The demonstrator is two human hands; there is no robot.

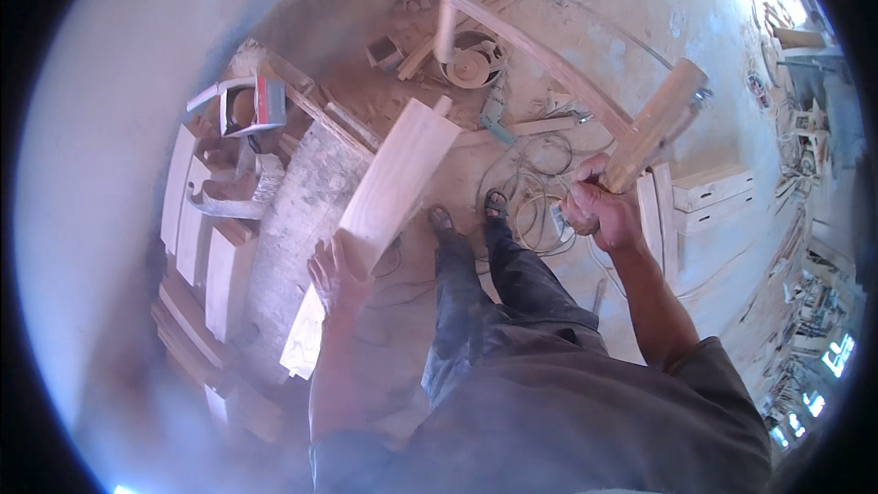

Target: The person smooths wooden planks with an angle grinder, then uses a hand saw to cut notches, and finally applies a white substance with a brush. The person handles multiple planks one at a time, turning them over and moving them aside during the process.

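Haze is blurring the lower left below the pale board (384, 192), smearing the stacked wood pieces (206, 284) there. The left hand (337, 274) is hiding the board's middle edge. Items far right of the board are showing too small to tell.

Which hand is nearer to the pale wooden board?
Left. The left hand grips the board at its edge, near the workbench. The right hand is apart from it, off to the right, raised and holding a wooden mallet.
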